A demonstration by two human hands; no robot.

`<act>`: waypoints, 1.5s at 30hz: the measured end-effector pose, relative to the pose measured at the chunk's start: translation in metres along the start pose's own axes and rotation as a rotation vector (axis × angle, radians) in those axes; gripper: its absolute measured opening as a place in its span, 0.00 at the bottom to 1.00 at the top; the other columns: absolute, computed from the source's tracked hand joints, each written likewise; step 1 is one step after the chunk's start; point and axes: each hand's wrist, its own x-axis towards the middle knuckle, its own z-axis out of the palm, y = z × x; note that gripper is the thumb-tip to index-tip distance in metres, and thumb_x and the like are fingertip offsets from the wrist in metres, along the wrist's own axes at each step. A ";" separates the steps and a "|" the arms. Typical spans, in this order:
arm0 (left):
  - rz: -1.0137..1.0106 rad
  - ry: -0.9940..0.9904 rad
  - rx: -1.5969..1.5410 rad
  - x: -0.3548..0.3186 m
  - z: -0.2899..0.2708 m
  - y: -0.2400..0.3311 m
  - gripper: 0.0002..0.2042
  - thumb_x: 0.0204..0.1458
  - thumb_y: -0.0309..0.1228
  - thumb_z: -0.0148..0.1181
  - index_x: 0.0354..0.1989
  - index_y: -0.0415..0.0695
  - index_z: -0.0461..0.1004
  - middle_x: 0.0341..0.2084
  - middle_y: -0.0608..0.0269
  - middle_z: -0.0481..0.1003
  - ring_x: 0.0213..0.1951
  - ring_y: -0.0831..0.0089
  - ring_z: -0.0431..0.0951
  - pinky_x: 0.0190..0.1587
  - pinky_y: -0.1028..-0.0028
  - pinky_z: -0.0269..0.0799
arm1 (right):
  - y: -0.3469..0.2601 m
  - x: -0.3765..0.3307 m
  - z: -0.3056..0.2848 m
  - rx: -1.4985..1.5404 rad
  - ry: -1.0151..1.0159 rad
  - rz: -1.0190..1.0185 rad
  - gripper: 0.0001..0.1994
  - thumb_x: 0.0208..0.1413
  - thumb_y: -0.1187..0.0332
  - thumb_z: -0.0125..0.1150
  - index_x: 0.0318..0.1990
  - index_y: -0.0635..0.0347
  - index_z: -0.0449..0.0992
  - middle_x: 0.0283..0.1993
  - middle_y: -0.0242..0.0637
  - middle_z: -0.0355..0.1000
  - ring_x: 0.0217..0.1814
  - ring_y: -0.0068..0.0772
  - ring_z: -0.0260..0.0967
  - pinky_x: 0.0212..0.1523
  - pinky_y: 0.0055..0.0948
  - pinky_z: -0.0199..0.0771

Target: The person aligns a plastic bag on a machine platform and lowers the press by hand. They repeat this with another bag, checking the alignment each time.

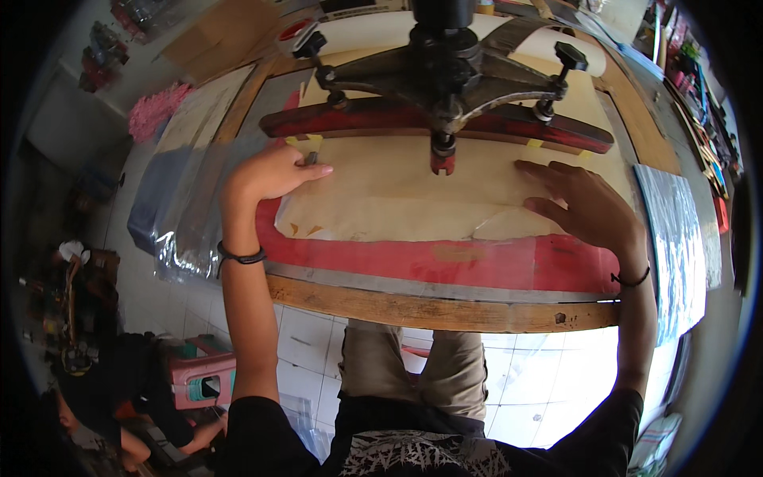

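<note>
My left hand (274, 172) rests at the left side of a cream paper sheet (397, 191) with its fingers curled. A small grey stub shows by its thumb; what it belongs to is hidden. Opposite, my right hand (584, 203) lies palm down on the sheet's right part, fingers stretched out. Red areas (397, 266) border the sheet inside a wooden frame (445, 308). Across the far part of the sheet stands a long dark red bar (381, 119), held by a black metal bracket (453, 71) with knobs. Bits of yellow tape (305, 141) stick near the bar.
Clear plastic sheets (191, 238) hang at the frame's left, beside a pink cloth (155, 110). A blue-white stack (675, 246) sits at the right. Another person (127, 389) bends at lower left near a pink stool (199, 374). A white roll (556, 49) lies behind the bracket.
</note>
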 end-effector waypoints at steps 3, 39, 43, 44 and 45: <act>0.053 0.020 -0.086 0.005 0.006 -0.007 0.31 0.53 0.57 0.59 0.19 0.36 0.70 0.14 0.60 0.64 0.21 0.73 0.64 0.26 0.68 0.61 | 0.006 0.003 0.001 -0.005 0.001 -0.036 0.24 0.61 0.55 0.56 0.63 0.52 0.67 0.37 0.52 0.75 0.37 0.54 0.73 0.42 0.45 0.71; -0.160 -0.006 -0.024 0.002 0.005 -0.002 0.33 0.49 0.65 0.57 0.32 0.39 0.74 0.13 0.65 0.66 0.14 0.77 0.64 0.17 0.74 0.61 | -0.002 0.017 0.008 0.032 -0.077 0.140 0.24 0.62 0.61 0.56 0.65 0.50 0.65 0.15 0.40 0.55 0.17 0.28 0.52 0.25 0.32 0.58; -0.129 -0.044 -0.023 -0.003 0.000 0.000 0.34 0.46 0.67 0.58 0.30 0.39 0.73 0.13 0.65 0.67 0.14 0.77 0.66 0.17 0.75 0.62 | 0.001 0.014 0.007 -0.008 -0.055 0.099 0.24 0.61 0.62 0.57 0.65 0.50 0.65 0.15 0.42 0.57 0.18 0.30 0.52 0.26 0.33 0.59; -0.119 -0.062 -0.028 -0.005 0.000 0.002 0.34 0.45 0.67 0.59 0.29 0.39 0.72 0.13 0.64 0.68 0.14 0.77 0.67 0.17 0.75 0.63 | 0.001 0.013 0.007 0.018 -0.058 0.094 0.24 0.61 0.62 0.58 0.65 0.50 0.65 0.16 0.43 0.58 0.18 0.31 0.53 0.26 0.33 0.60; -0.108 -0.081 -0.032 -0.007 -0.001 0.003 0.35 0.44 0.68 0.60 0.27 0.40 0.71 0.13 0.64 0.68 0.15 0.76 0.68 0.17 0.75 0.64 | 0.002 0.012 0.007 0.044 -0.060 0.090 0.25 0.60 0.62 0.59 0.65 0.50 0.66 0.16 0.44 0.59 0.18 0.32 0.53 0.26 0.33 0.60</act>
